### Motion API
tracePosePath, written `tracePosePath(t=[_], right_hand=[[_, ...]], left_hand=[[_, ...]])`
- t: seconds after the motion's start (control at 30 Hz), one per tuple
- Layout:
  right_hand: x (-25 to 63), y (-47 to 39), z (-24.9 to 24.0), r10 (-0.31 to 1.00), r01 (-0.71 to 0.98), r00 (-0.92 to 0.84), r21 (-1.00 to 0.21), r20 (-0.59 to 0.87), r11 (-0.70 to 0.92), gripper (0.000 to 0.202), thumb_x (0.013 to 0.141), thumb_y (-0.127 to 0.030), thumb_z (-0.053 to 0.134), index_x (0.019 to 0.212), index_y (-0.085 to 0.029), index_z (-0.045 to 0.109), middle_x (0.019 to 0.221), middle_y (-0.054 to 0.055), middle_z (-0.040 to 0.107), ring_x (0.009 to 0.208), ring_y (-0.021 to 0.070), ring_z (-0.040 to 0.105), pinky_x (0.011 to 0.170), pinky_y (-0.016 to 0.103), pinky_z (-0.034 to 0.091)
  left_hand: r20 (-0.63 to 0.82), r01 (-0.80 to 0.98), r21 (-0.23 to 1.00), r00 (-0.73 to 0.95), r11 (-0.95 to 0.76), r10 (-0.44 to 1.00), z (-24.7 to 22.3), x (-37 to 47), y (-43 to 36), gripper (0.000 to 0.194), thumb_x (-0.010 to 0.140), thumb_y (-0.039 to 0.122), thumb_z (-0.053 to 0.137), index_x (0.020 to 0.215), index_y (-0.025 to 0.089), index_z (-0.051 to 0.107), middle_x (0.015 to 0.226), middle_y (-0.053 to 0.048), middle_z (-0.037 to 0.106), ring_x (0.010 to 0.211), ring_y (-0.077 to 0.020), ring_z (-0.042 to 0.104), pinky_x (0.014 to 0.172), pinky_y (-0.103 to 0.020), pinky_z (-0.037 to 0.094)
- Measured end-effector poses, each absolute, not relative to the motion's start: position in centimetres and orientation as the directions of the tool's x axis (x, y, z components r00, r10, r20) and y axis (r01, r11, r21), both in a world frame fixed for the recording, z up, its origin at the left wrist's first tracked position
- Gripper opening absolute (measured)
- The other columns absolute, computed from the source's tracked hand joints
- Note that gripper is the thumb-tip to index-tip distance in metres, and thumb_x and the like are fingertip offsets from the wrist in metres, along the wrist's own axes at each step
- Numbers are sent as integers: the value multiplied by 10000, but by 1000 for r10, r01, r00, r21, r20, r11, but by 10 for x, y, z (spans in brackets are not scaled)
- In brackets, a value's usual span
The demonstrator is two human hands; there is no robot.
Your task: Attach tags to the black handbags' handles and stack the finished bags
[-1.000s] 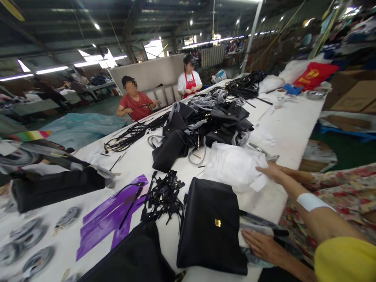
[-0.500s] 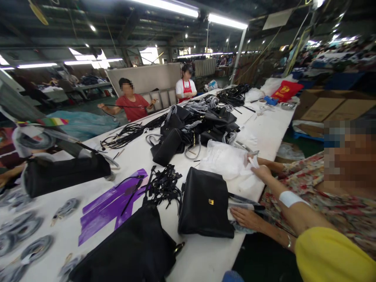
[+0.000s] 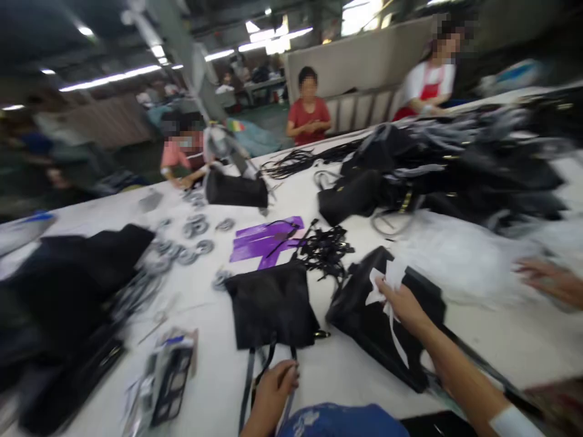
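My right hand is closed on a bunch of thin white strips, one of them trailing down. It is over a black handbag that lies slanted on the table. My left hand has its fingers curled around a strap of another black bag, just in front of me. That bag lies flat, its straps towards me and a gold-coloured metal piece at its right corner. At the right, a co-worker's hand is by a heap of clear-white plastic bags.
Purple sheets and a tangle of short black straps lie mid-table. Wrapped grey coils are scattered leftward. A large black bag stands at left, a pile of black bags at right. People sit across the table.
My view has swung left. My right hand has come away from the plastic bags with the white strips, and my left hand has come into view. The person opposite has lowered their hands.
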State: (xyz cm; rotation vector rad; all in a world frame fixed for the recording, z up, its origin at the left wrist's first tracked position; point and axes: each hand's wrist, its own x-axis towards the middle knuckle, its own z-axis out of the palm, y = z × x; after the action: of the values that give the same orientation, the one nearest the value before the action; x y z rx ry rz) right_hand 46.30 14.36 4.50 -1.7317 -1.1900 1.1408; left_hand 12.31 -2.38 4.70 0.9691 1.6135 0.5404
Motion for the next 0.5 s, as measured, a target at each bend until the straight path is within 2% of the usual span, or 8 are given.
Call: tracePosePath(t=[0.07,0.13,0.23,0.3,0.4,0.5], right_hand=[[377,143,49,964,262,-58,-936,-259,-235,397,804,-561,535,869,-183,636,676,16,636,631,196,586,573,278,461],[294,131,51,929,267,-262,-945,-260,-189,363,797,-550,548,819,-199,639,656,13,632,644,209,586,582,289,459],[188,106,46,826,253,-517,-962,-226,-104,325,787,-526,557,759,-215,649,672,16,655,673,226,602,612,308,470],[131,94,37,769,257,-598,-963,-227,-84,311,783,-509,559,790,-217,665,734,25,688,713,241,621,657,331,486],[63,91,23,748,322,-602,-942,-279,-92,277,733,-469,634,841,-218,678,806,36,717,801,266,642,761,375,497],[18,103,15,727,287,-608,-942,-319,-173,378,699,-451,692,1008,-235,660,955,38,722,934,266,642,850,396,495]], left_hand=[[-569,15,821,-72,571,820,53,111,-24,638,746,667,561,1155,180,609,1018,-126,672,830,-220,654,697,-320,537],[-568,-244,814,-143,527,811,62,95,-22,757,759,657,558,1368,230,419,1263,-165,560,981,-243,633,732,-328,541],[-534,-432,798,-186,419,825,72,67,-24,811,807,603,545,1471,330,169,1446,-140,386,1156,-277,557,797,-361,538],[-494,-427,825,-224,371,840,71,42,-28,812,808,545,586,1472,329,171,1441,-121,405,1195,-287,525,838,-380,527],[-411,-283,905,-382,319,828,59,-6,-26,717,791,440,646,1418,252,354,1372,-111,494,1229,-277,489,952,-377,469],[-417,-155,908,-426,390,803,38,-67,-10,570,807,364,622,1324,168,481,1241,-141,589,1140,-273,555,949,-393,463]])
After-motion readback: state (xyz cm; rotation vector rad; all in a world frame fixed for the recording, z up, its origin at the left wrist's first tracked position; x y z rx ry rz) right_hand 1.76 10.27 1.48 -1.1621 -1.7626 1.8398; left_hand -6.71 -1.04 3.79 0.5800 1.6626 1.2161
